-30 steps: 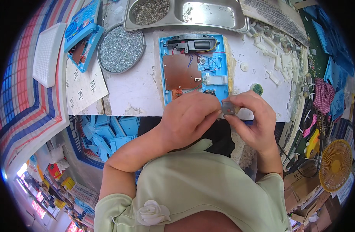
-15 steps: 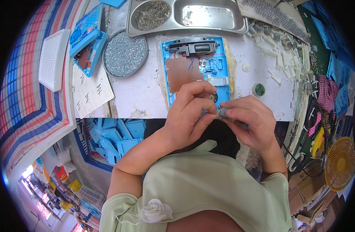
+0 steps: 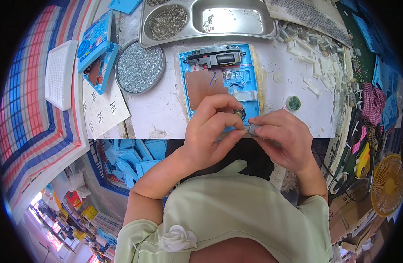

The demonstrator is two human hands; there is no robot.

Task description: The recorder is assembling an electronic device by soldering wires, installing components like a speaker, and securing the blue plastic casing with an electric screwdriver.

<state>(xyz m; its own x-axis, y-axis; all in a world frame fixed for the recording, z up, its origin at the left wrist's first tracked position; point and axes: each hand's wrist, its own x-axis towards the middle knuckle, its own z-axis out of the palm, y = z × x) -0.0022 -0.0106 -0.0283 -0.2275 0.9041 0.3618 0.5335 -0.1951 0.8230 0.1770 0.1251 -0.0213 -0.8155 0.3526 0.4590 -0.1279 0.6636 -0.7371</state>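
Both hands meet in front of a light-blue plastic casing (image 3: 257,87), near the table's front edge. My right hand (image 3: 287,138) pinches a small grey block-like part (image 3: 252,129) between thumb and fingers. The thumb and forefinger of my left hand (image 3: 212,131) are pressed together at the left end of that part; whatever they grip is too small to make out. In the casing lie a brown circuit board (image 3: 205,87), a black mechanism (image 3: 225,58) along the far side, thin wires and a small round speaker-like piece (image 3: 239,113), partly covered by my left fingers.
A round tray of small metal screws (image 3: 140,65) stands left of the casing, a steel compartment tray (image 3: 232,17) behind it. White and grey plastic pieces (image 3: 326,65) are heaped at right, near a green roll (image 3: 293,103). An opened blue casing (image 3: 98,61) lies far left.
The view has shifted slightly, so table things sit a little differently. My hands keep their pinching pose, and the grey part shows a bit more between the fingertips.
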